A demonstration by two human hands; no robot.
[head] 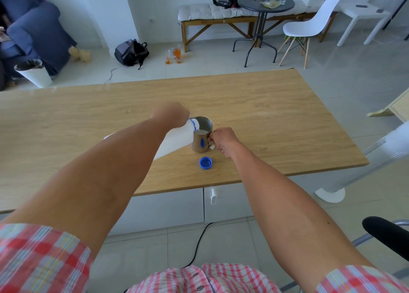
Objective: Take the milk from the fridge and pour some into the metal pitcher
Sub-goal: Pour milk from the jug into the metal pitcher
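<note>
A white plastic milk bottle (177, 141) with a blue neck ring is tilted to the right, its mouth over the rim of the metal pitcher (201, 137). My left hand (171, 114) grips the bottle from above. A thin stream of milk runs into the pitcher, which has milk inside. The pitcher stands upright on the wooden table (88, 120). My right hand (222, 139) holds the pitcher's handle on its right side. The bottle's blue cap (206, 163) lies on the table just in front of the pitcher.
White drawers (168, 208) sit under the table's near edge, and a black cable (200, 241) runs across the floor. A black chair arm (385, 230) is at the lower right. Beyond the table stand a white bin (35, 73), a backpack (130, 52), glasses on the floor (174, 54) and a white chair (309, 26).
</note>
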